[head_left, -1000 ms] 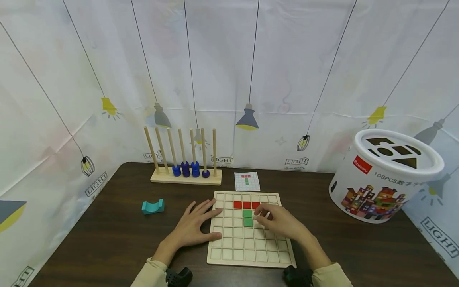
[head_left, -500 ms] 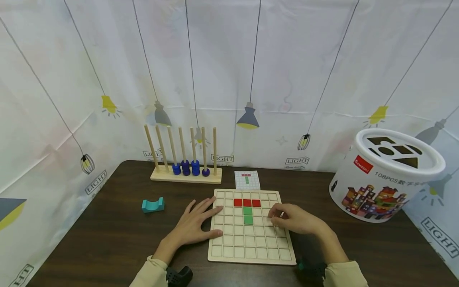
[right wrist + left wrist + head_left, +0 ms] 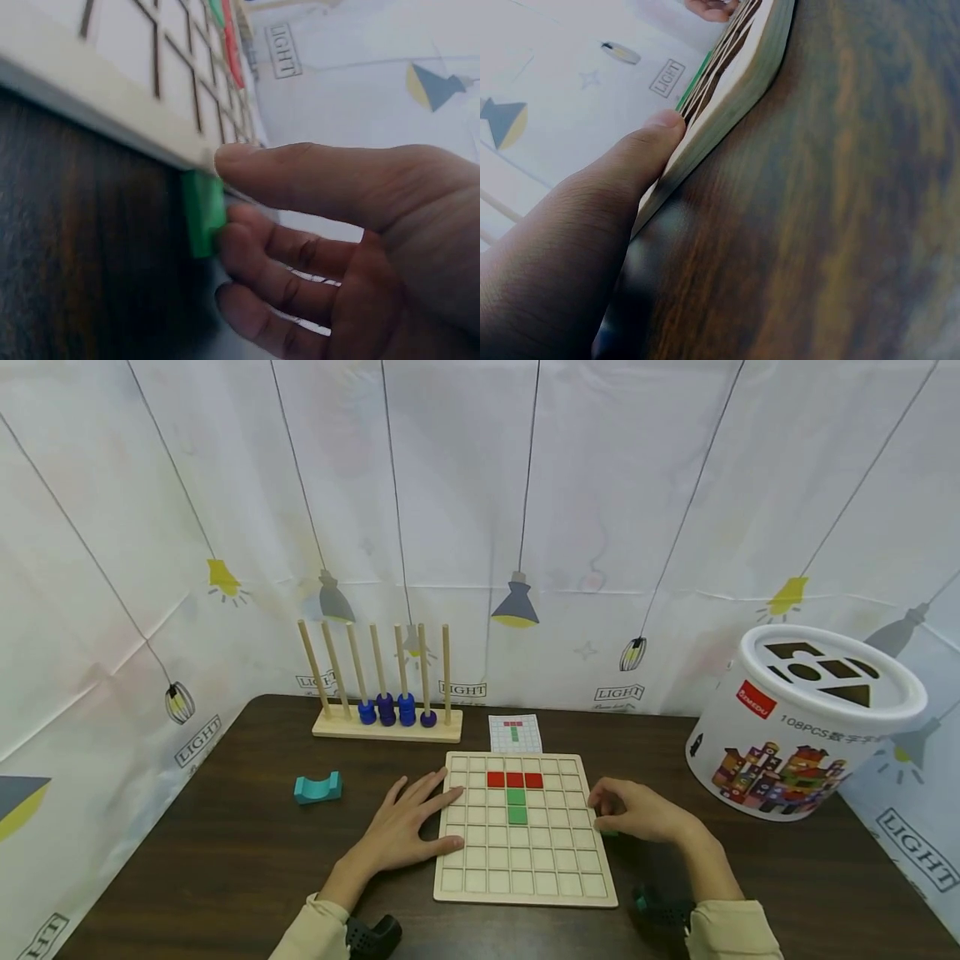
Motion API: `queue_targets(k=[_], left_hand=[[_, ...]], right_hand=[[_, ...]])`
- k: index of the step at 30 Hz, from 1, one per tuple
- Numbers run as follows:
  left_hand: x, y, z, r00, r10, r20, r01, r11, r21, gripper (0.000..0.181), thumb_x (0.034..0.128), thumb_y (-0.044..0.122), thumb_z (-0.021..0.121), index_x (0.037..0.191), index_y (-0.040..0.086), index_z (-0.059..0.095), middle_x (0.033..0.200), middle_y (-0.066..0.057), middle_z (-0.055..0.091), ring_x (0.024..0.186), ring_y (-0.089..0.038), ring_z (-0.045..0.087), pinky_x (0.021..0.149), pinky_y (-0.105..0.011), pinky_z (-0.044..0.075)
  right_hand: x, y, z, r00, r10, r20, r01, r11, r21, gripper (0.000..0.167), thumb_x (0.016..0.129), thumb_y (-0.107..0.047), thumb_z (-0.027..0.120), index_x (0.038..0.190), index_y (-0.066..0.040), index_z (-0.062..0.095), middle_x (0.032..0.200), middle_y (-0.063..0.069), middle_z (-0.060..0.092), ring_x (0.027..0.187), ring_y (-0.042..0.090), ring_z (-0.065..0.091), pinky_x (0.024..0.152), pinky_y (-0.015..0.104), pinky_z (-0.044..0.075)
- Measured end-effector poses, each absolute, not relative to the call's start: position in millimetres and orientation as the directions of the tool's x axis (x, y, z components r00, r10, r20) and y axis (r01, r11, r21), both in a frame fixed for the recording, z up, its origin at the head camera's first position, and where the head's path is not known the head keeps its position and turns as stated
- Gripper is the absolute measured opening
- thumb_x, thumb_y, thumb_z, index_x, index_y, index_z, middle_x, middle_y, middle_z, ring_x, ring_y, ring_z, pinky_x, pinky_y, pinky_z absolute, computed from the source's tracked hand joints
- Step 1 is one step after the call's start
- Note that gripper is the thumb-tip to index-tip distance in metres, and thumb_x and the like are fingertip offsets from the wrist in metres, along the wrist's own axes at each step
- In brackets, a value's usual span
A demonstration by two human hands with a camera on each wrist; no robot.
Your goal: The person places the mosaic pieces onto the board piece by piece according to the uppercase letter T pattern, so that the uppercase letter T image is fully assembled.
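My left hand [image 3: 405, 831] lies spread on the left edge of a pale wooden grid board [image 3: 487, 881], its thumb [image 3: 656, 131] on the rim. Three red tiles [image 3: 514, 780] form a row on the board, and two green tiles [image 3: 517, 807] run down below the middle one. Just past the board's right edge is my right hand [image 3: 637, 810], fingers bent and thumb apart from them. In the right wrist view a green tile [image 3: 202, 214] is by its fingertips, close to the board's side. Whether the fingers touch it is hard to tell.
Behind the board lies a printed card [image 3: 515, 733] with a red and green T pattern. A peg abacus [image 3: 386, 734] stands at the back left, and a turquoise arched block [image 3: 317, 788] lies nearer. A large white tub [image 3: 795, 735] stands at the right.
My right hand has moved right, from beside the green tiles on the board to past the board's right edge, where a green tile now shows beneath it. My left hand has stayed put.
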State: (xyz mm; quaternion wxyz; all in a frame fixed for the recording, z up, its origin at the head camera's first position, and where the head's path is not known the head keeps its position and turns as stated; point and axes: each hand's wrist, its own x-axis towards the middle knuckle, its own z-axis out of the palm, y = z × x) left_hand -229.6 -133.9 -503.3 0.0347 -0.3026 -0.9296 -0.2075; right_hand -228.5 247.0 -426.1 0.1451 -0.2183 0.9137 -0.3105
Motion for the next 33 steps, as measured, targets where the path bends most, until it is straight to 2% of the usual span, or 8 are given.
queue_targets(k=[8, 12, 19, 28, 33], left_hand=[[-229.5, -134.5, -501.6, -0.812, 0.552, 0.188, 0.579, 0.726, 0.370, 0.076, 0.0831, 0.070, 0.051, 0.148, 0.035, 0.032, 0.159, 0.000, 0.018, 0.146, -0.024, 0.021, 0.116, -0.059, 0.006], [-230.7, -134.5, -502.6, -0.814, 0.552, 0.178, 0.576, 0.730, 0.368, 0.076, 0.0830, 0.070, 0.050, 0.148, 0.036, 0.031, 0.160, 0.000, 0.017, 0.146, -0.023, 0.020, 0.117, -0.058, 0.006], [-230.1, -135.4, -503.8, -0.814, 0.551, 0.182, 0.577, 0.731, 0.365, 0.075, 0.0832, 0.070, 0.050, 0.147, 0.036, 0.032, 0.159, 0.001, 0.018, 0.146, -0.022, 0.021, 0.117, -0.058, 0.006], [-229.2, -137.1, -504.9, -0.815, 0.544, 0.201, 0.577, 0.728, 0.369, 0.076, 0.0825, 0.071, 0.050, 0.147, 0.036, 0.033, 0.159, 0.000, 0.020, 0.146, -0.024, 0.022, 0.116, -0.060, 0.007], [-230.1, -134.1, -504.4, -0.809, 0.550, 0.207, 0.585, 0.717, 0.380, 0.076, 0.0825, 0.070, 0.051, 0.147, 0.034, 0.034, 0.159, -0.001, 0.020, 0.146, -0.025, 0.022, 0.116, -0.060, 0.007]], right_hand=[[-229.0, 254.9, -430.1, -0.875, -0.446, -0.186, -0.242, 0.737, -0.631, 0.025, 0.083, -0.017, 0.072, 0.101, -0.006, 0.059, 0.088, 0.005, 0.057, 0.079, 0.015, 0.049, 0.068, 0.028, 0.042], [-227.1, 258.6, -429.0, -0.861, -0.453, -0.229, -0.214, 0.733, -0.645, 0.026, 0.082, -0.018, 0.073, 0.100, -0.004, 0.060, 0.090, 0.006, 0.058, 0.082, 0.016, 0.050, 0.070, 0.029, 0.043], [-226.6, 257.7, -428.5, -0.837, -0.504, -0.215, -0.248, 0.699, -0.671, 0.021, 0.083, -0.015, 0.071, 0.096, -0.004, 0.058, 0.085, 0.005, 0.057, 0.078, 0.017, 0.050, 0.064, 0.026, 0.042], [-228.5, 254.8, -433.0, -0.902, -0.415, -0.121, -0.258, 0.740, -0.621, 0.021, 0.084, -0.012, 0.068, 0.091, -0.005, 0.050, 0.080, 0.002, 0.049, 0.071, 0.013, 0.045, 0.058, 0.024, 0.036], [-227.5, 257.5, -431.6, -0.915, -0.386, -0.119, -0.222, 0.727, -0.650, 0.019, 0.089, -0.011, 0.062, 0.101, -0.002, 0.051, 0.081, 0.004, 0.055, 0.070, 0.014, 0.050, 0.058, 0.025, 0.041]])
